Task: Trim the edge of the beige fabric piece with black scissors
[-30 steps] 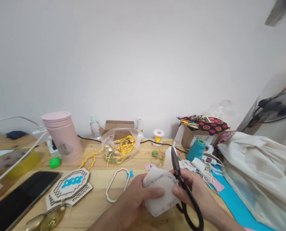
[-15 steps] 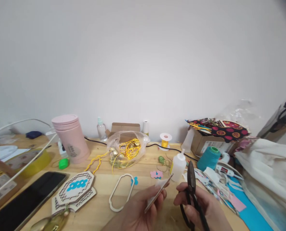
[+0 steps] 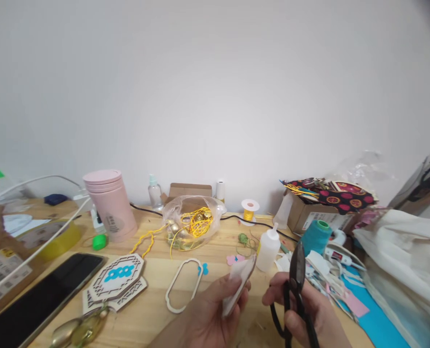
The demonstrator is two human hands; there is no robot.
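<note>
I have the white fabric piece point(image 3: 237, 285) pinched edge-on in my left hand point(image 3: 215, 309), thumb on one face and fingers behind, held above the bench point(image 3: 153, 309). It looks thin, soft and light, so I judge it will flop unless gripped close to the edge being worked. My right hand point(image 3: 302, 309) is clenched around the handles of the black scissors point(image 3: 296, 290), blades together and pointing up, just right of the fabric and not touching it. Ahead of my right hand stand a white glue bottle point(image 3: 268, 247) and a teal thread cone point(image 3: 316, 238), close enough to knock. Left of my left hand lie an oval frame point(image 3: 182, 285) and an octagonal wooden ornament point(image 3: 115, 285); beyond them, a bag of gold cord point(image 3: 191, 224) and a pink tumbler point(image 3: 110, 205).
</note>
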